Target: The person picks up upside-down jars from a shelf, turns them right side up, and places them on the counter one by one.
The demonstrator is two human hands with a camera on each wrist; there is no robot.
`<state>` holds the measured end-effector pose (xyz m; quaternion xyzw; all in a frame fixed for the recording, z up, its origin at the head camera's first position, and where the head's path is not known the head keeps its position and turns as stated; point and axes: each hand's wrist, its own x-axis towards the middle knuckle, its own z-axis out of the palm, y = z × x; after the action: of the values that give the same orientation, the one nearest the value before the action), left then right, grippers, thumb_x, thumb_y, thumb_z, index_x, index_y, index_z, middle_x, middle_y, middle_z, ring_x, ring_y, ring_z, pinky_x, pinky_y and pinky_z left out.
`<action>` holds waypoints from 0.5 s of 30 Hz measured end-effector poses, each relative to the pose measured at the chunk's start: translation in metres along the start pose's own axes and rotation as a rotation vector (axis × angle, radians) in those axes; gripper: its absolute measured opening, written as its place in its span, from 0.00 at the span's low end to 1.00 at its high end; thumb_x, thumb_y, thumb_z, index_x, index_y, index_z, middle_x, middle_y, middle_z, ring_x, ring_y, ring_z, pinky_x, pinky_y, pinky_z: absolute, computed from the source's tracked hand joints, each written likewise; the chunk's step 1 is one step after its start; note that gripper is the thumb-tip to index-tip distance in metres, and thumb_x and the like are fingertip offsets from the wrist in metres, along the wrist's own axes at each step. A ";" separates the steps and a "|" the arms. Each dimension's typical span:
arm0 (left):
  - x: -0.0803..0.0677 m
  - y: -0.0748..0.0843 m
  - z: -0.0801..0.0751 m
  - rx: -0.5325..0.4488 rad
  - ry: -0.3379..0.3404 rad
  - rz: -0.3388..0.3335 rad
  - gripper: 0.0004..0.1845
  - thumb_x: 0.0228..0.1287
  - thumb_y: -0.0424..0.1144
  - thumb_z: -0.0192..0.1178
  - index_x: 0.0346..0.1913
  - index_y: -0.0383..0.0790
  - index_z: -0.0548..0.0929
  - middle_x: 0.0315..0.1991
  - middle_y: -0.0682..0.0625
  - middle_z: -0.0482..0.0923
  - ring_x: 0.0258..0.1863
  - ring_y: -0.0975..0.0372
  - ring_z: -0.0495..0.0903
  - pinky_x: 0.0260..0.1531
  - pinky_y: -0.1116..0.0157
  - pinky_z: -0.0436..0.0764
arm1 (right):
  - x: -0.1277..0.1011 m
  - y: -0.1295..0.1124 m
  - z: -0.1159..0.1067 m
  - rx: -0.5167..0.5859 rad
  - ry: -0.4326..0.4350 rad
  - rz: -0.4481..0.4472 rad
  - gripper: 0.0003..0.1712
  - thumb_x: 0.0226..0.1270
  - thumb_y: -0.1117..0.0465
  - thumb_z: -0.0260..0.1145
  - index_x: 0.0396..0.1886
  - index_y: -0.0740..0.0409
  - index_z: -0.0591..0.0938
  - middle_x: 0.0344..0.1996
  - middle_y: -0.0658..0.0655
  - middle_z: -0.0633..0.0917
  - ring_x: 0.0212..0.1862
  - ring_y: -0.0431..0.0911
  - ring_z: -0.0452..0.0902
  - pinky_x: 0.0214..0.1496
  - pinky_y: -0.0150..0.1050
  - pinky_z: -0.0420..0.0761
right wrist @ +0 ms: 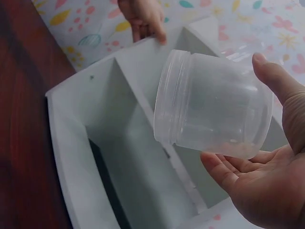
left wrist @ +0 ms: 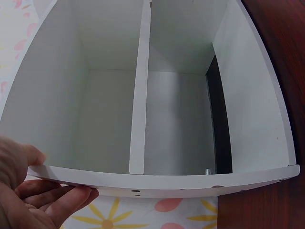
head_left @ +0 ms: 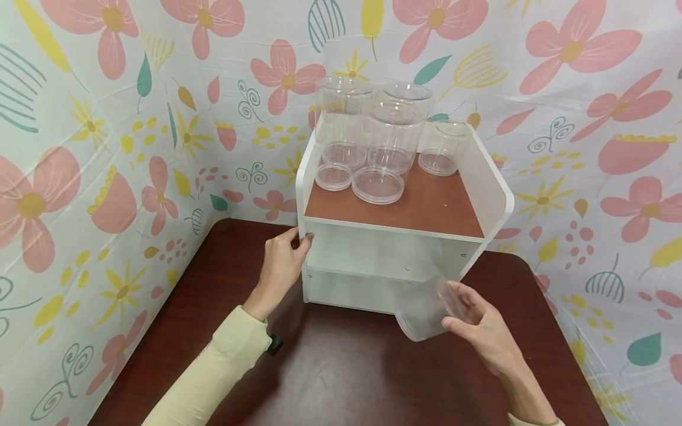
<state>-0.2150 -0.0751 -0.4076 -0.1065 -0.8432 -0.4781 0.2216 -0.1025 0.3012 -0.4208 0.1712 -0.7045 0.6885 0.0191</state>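
Observation:
In my right hand [head_left: 482, 325] I grip a clear plastic jar [right wrist: 219, 105] by its base end, thumb on one side and fingers on the other. The jar lies tilted on its side in the air, its rimmed end toward the front of the white shelf unit [head_left: 346, 305]. My left hand [head_left: 282, 260] pinches the unit's left side panel near its front edge, thumb inside and fingers outside, as the left wrist view shows. Several clear jars [head_left: 378, 186] stand on the unit's brown top, some stacked on others.
A horizontal divider [left wrist: 139, 105] splits the unit's open front into two compartments. Raised side panels [head_left: 487, 177] flank the brown top. The unit stands on a dark red-brown table [head_left: 330, 367], with a flower-patterned cloth [head_left: 213, 118] hanging behind and at both sides.

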 end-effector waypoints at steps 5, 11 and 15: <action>0.000 0.000 0.001 -0.005 0.000 -0.003 0.10 0.76 0.39 0.62 0.43 0.35 0.88 0.16 0.50 0.72 0.13 0.60 0.67 0.15 0.67 0.65 | -0.001 0.008 0.006 -0.064 0.018 0.045 0.36 0.65 0.81 0.65 0.71 0.73 0.65 0.65 0.42 0.77 0.66 0.30 0.72 0.60 0.24 0.74; 0.000 0.000 0.001 -0.003 0.000 -0.003 0.10 0.76 0.39 0.62 0.44 0.35 0.88 0.15 0.50 0.71 0.12 0.60 0.67 0.15 0.67 0.64 | -0.003 0.017 0.011 -0.121 0.022 0.064 0.38 0.65 0.78 0.67 0.72 0.77 0.63 0.65 0.39 0.76 0.68 0.27 0.67 0.62 0.22 0.71; -0.001 0.000 0.001 0.001 0.002 -0.003 0.10 0.76 0.40 0.62 0.44 0.36 0.88 0.14 0.51 0.69 0.12 0.61 0.66 0.14 0.67 0.64 | -0.004 0.021 0.014 -0.156 0.020 0.096 0.38 0.66 0.76 0.68 0.73 0.75 0.63 0.66 0.40 0.75 0.68 0.26 0.65 0.62 0.21 0.69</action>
<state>-0.2147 -0.0746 -0.4088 -0.1046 -0.8434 -0.4782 0.2217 -0.1017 0.2878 -0.4431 0.1284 -0.7633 0.6332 0.0063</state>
